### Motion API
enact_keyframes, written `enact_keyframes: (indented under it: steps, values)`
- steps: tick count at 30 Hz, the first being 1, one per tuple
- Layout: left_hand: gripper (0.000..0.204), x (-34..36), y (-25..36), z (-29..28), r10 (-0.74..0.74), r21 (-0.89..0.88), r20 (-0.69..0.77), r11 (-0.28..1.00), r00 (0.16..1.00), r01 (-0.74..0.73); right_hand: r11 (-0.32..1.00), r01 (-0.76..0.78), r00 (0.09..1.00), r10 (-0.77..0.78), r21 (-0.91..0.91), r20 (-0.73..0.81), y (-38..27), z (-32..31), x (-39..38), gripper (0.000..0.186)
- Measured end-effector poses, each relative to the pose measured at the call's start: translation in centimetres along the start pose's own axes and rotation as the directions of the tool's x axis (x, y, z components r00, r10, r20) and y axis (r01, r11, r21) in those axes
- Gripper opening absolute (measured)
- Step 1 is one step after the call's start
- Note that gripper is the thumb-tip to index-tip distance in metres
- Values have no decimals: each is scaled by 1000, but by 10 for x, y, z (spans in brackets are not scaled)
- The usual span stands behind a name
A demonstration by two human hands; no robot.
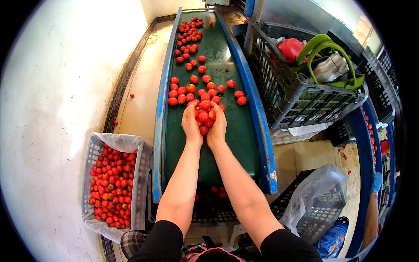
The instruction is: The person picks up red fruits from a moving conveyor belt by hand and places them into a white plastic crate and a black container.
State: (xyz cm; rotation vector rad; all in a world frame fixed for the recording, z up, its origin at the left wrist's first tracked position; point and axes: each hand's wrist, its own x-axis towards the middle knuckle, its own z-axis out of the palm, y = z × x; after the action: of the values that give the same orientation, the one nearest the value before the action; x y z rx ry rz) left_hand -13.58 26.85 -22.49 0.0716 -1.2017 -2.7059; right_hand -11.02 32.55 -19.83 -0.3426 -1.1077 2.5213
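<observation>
Both of my hands are on the green conveyor belt (238, 144), cupped around a small heap of red cherry tomatoes (203, 116). My left hand (191, 125) curves along the heap's left side, fingers pointing away from me. Facing it, my right hand (217, 127) encloses the right side. The tomatoes fill the gap between the palms. Just beyond my fingertips lie more loose cherry tomatoes (181, 90), and a trail of them runs up the belt's left side to the far end. A few sit apart to the right.
Blue rails (257, 118) edge the belt. At lower left stands a lined crate (142, 174) full of tomatoes. A black crate (283, 87) at right holds a green bag (355, 81) and metal flask. Another lined crate (321, 205) stands lower right, near a co-worker's blue-gloved hand (376, 182).
</observation>
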Motion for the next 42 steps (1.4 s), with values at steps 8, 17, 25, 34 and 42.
enact_keyframes:
  steps: [8, 17, 25, 34, 42]
  values:
    - [17, -116, 139, -14, 146, 129, -158, 984, 977, -126, 915, 244, 968, -210, -320, 136, -18, 59, -151, 20]
    - [43, -124, 301, -178, 368, 302, -370, 916, 853, -264, 794, 426, 712, 2, -434, 702, -8, 171, -248, 67]
    - [73, -165, 193, -40, 153, 855, 196, 457, 969, -245, 59, 245, 929, -298, -968, 217, -34, -35, -119, 94]
    - [124, -60, 47, -19, 158, 976, 217, -11, 963, -218, 47, 308, 918, -276, -950, 284, -26, -49, -26, 93]
    - [47, -15, 13, -18, 209, 838, 475, 191, 855, -512, 452, 352, 926, -295, -820, 235, -3, -45, 19, 32]
